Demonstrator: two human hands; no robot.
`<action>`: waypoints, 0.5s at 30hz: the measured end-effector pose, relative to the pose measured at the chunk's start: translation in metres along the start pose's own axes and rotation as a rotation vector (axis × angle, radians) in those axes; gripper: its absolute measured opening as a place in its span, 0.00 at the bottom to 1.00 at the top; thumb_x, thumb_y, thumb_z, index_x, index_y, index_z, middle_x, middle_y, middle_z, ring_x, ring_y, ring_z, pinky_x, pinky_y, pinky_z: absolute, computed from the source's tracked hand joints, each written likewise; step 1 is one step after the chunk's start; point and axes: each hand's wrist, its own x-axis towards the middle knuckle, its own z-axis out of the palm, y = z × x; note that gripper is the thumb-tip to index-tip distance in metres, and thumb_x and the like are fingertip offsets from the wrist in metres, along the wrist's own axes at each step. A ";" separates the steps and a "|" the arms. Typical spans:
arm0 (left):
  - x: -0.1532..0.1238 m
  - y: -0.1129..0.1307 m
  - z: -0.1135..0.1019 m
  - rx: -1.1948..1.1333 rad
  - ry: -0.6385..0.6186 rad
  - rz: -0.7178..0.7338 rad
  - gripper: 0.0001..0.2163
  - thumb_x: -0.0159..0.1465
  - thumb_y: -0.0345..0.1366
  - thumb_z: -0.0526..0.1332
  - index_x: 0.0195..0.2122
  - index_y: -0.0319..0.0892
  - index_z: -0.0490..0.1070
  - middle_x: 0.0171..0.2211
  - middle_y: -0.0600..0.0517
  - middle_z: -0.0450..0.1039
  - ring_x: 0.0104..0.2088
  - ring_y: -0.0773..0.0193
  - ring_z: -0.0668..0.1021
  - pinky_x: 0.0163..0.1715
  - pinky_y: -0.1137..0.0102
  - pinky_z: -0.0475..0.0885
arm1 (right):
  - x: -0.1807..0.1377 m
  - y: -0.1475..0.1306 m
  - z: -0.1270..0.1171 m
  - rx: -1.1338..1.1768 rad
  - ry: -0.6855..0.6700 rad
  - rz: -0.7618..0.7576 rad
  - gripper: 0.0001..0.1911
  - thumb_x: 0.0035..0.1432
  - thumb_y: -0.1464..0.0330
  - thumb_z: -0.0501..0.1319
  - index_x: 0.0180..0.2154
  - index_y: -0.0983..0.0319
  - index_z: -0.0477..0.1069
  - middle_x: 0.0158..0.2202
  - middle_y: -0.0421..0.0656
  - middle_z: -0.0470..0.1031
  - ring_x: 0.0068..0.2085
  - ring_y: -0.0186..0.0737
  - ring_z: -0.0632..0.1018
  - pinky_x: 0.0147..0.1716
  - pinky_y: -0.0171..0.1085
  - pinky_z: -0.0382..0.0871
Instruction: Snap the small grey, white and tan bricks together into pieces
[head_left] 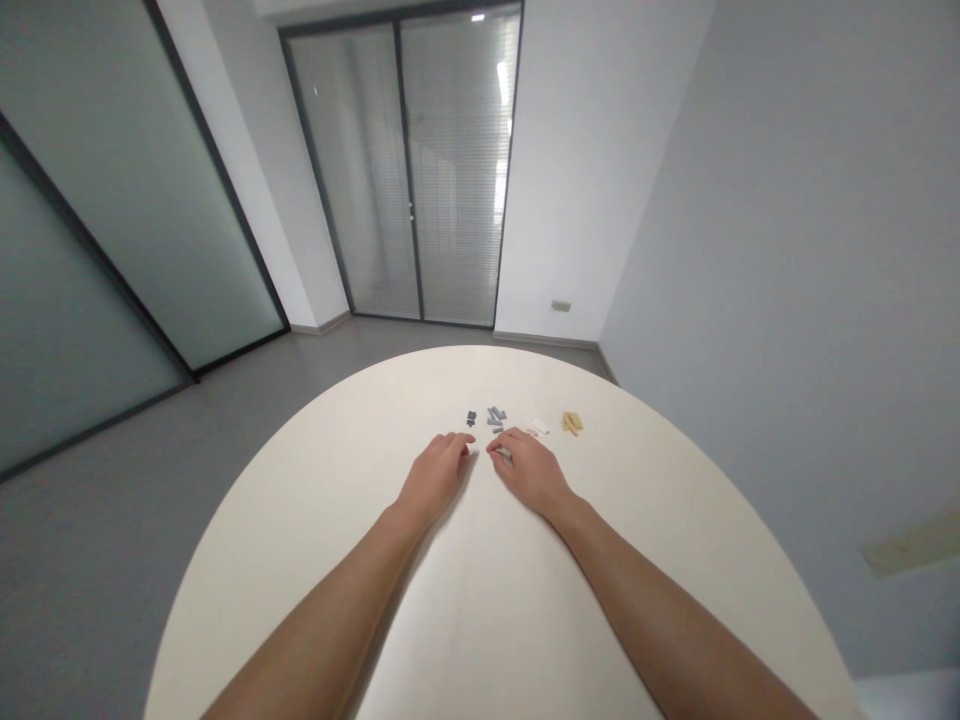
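Observation:
Both my forearms reach out over a round white table [322, 520]. My left hand [437, 470] rests on the tabletop with its fingers curled and pinched; what it holds, if anything, is too small to see. My right hand [525, 468] lies beside it, fingers pinched on a small grey piece [501, 453]. Just beyond the fingertips lie small building pieces in groups: a dark piece [471, 417], several grey pieces [496, 417], a few white pieces [538, 427] and some tan pieces [572, 423].
The table's far edge curves just behind the pieces. Beyond it are a grey floor [150, 480], glass doors with blinds [420, 170], a frosted glass partition [97, 230] on the left and a plain wall [787, 250] on the right.

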 end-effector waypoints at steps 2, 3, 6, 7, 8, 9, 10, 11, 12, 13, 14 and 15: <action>0.000 0.006 0.003 -0.090 -0.032 0.072 0.14 0.67 0.24 0.55 0.51 0.43 0.70 0.45 0.49 0.76 0.47 0.59 0.76 0.49 0.66 0.70 | 0.000 -0.002 0.002 0.013 -0.020 -0.041 0.08 0.66 0.71 0.57 0.42 0.59 0.75 0.44 0.41 0.77 0.47 0.38 0.76 0.47 0.35 0.66; 0.001 0.008 0.005 -0.130 -0.037 0.095 0.15 0.66 0.24 0.55 0.51 0.44 0.70 0.45 0.49 0.76 0.47 0.60 0.76 0.50 0.66 0.70 | 0.000 -0.003 0.002 0.015 -0.032 -0.060 0.08 0.65 0.71 0.57 0.41 0.59 0.75 0.43 0.42 0.77 0.46 0.37 0.76 0.47 0.35 0.66; 0.001 0.009 0.006 -0.239 -0.023 0.108 0.16 0.65 0.23 0.55 0.51 0.45 0.70 0.47 0.50 0.74 0.47 0.62 0.77 0.51 0.67 0.71 | 0.000 -0.007 0.003 0.024 -0.047 -0.073 0.08 0.63 0.73 0.57 0.40 0.60 0.74 0.41 0.42 0.77 0.45 0.38 0.76 0.45 0.35 0.66; 0.001 0.009 0.007 -0.271 -0.015 0.096 0.17 0.64 0.22 0.55 0.51 0.45 0.69 0.47 0.50 0.74 0.46 0.62 0.77 0.50 0.67 0.71 | 0.000 -0.007 0.003 0.035 -0.044 -0.068 0.08 0.63 0.73 0.57 0.40 0.60 0.75 0.41 0.42 0.77 0.45 0.38 0.76 0.45 0.35 0.66; 0.001 0.009 0.007 -0.299 -0.005 0.082 0.17 0.64 0.22 0.55 0.51 0.46 0.69 0.48 0.50 0.73 0.45 0.63 0.77 0.50 0.68 0.72 | 0.000 -0.008 0.003 0.051 -0.042 -0.063 0.08 0.63 0.73 0.57 0.40 0.60 0.75 0.42 0.42 0.77 0.45 0.38 0.76 0.46 0.35 0.66; 0.001 0.008 0.008 -0.322 0.007 0.067 0.18 0.63 0.22 0.55 0.52 0.46 0.69 0.48 0.51 0.73 0.44 0.64 0.77 0.49 0.68 0.72 | 0.000 -0.008 0.002 0.069 -0.041 -0.061 0.08 0.63 0.72 0.57 0.40 0.59 0.76 0.42 0.41 0.78 0.45 0.37 0.76 0.46 0.35 0.66; 0.001 0.008 0.008 -0.340 0.021 0.056 0.19 0.63 0.21 0.55 0.52 0.46 0.69 0.49 0.51 0.72 0.43 0.65 0.78 0.49 0.68 0.73 | 0.000 -0.009 0.002 0.086 -0.042 -0.060 0.09 0.63 0.72 0.57 0.39 0.59 0.76 0.42 0.41 0.78 0.45 0.37 0.76 0.46 0.35 0.66; 0.001 0.007 0.009 -0.352 0.035 0.050 0.19 0.63 0.21 0.55 0.52 0.46 0.68 0.50 0.51 0.72 0.42 0.65 0.77 0.48 0.69 0.73 | 0.000 -0.009 0.002 0.101 -0.044 -0.062 0.09 0.63 0.72 0.57 0.39 0.58 0.76 0.42 0.41 0.78 0.45 0.37 0.77 0.46 0.35 0.66; 0.001 0.006 0.009 -0.362 0.050 0.048 0.20 0.62 0.21 0.55 0.53 0.46 0.68 0.50 0.51 0.72 0.41 0.66 0.77 0.48 0.69 0.73 | 0.000 -0.009 0.002 0.113 -0.044 -0.062 0.09 0.63 0.72 0.58 0.39 0.58 0.77 0.42 0.40 0.79 0.44 0.37 0.77 0.45 0.34 0.67; 0.001 0.005 0.010 -0.373 0.065 0.050 0.20 0.62 0.21 0.55 0.53 0.46 0.68 0.50 0.51 0.72 0.41 0.66 0.77 0.47 0.69 0.74 | 0.000 -0.009 0.002 0.122 -0.044 -0.062 0.09 0.62 0.72 0.58 0.39 0.58 0.77 0.41 0.40 0.79 0.43 0.37 0.77 0.44 0.34 0.67; 0.001 0.004 0.010 -0.384 0.079 0.052 0.20 0.62 0.21 0.55 0.53 0.46 0.68 0.50 0.51 0.72 0.41 0.66 0.77 0.47 0.69 0.74 | 0.000 -0.009 0.002 0.128 -0.043 -0.061 0.08 0.62 0.71 0.59 0.39 0.58 0.77 0.41 0.40 0.79 0.42 0.37 0.77 0.43 0.34 0.67; 0.001 0.003 0.011 -0.395 0.089 0.055 0.19 0.62 0.21 0.55 0.52 0.46 0.68 0.50 0.51 0.72 0.41 0.66 0.77 0.47 0.70 0.74 | 0.000 -0.009 0.002 0.132 -0.042 -0.060 0.08 0.62 0.71 0.59 0.39 0.58 0.77 0.40 0.40 0.79 0.41 0.37 0.76 0.42 0.34 0.66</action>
